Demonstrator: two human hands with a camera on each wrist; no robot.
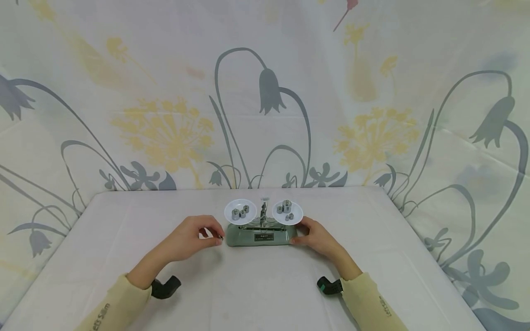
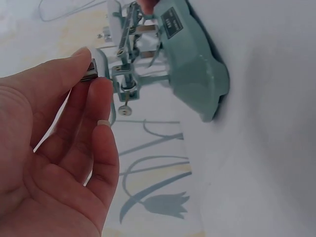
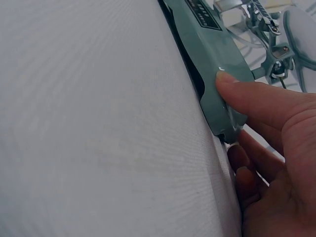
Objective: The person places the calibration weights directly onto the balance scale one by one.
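1. I am steadying the balance scale [image 1: 262, 235] with my right hand [image 1: 316, 237]. The thumb is pressing against the right end of the green base, and the other fingers are curling round that end underneath (the right wrist view shows the thumb tip lying flat on the casing).

2. I am pinching a small metal weight [image 2: 90, 70] between the thumb and forefinger of my left hand [image 1: 192, 239]. The hand is hovering just beside the left end of the base, below the left pan [image 1: 240, 212]. The remaining fingers are lying loosely curled and gripping nothing else.

3. The scale is sitting on the white table [image 1: 256, 294], at its middle and toward the far edge. The left pan is carrying three weights; the right pan [image 1: 287, 213] is carrying several more (the exact count is too small to tell).

4. Judged step: I am transferring one weight between the table side and the left pan. Whether it is coming off or going on cannot be told from these views.

5. The next move is calling for a light, vertical placement or withdrawal, keeping the pinched weight clear of the beam and adjusting nut [image 2: 125, 110] at the pan support, while my right hand is holding the base against sliding.
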